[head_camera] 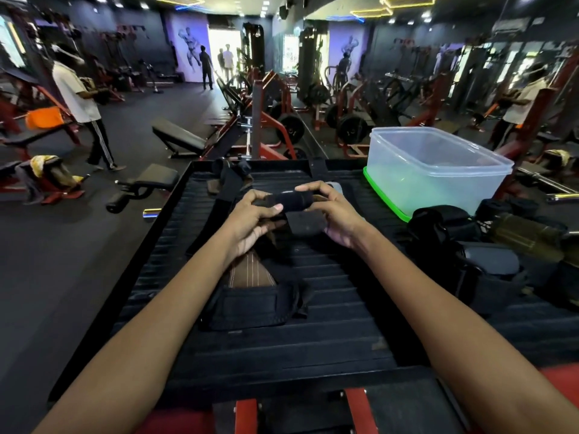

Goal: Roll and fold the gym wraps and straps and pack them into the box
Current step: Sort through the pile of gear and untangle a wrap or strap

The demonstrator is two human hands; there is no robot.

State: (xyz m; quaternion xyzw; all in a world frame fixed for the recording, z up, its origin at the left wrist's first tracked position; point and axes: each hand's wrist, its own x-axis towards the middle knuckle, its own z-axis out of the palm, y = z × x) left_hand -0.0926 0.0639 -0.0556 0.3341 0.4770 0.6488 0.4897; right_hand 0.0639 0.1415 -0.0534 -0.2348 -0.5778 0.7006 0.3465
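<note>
A person's two bare hands hold a black gym wrap point(289, 202) in the air above the far middle of a black ribbed platform point(344, 324), seen from a head-worn camera looking down along both forearms. The wrap is mostly rolled into a short cylinder whose long axis runs left to right, spanning the gap between the hands. The left hand point(253, 220) grips the roll's left end, fingers curled over the top and thumb pressed on the near side. The right hand point(333, 211) grips the right end in the same way, fingers curled over it. A loose flat tail of the wrap hangs from the roll toward the viewer, between the two hands. The clear plastic box point(435, 170), open and sitting on a green lid, stands at the platform's far right edge, nearer the right hand and well apart from the roll. More black straps point(250, 303) lie on the platform under the forearms, and a dark heap of gear point(470, 245) sits along the right edge, near the box
</note>
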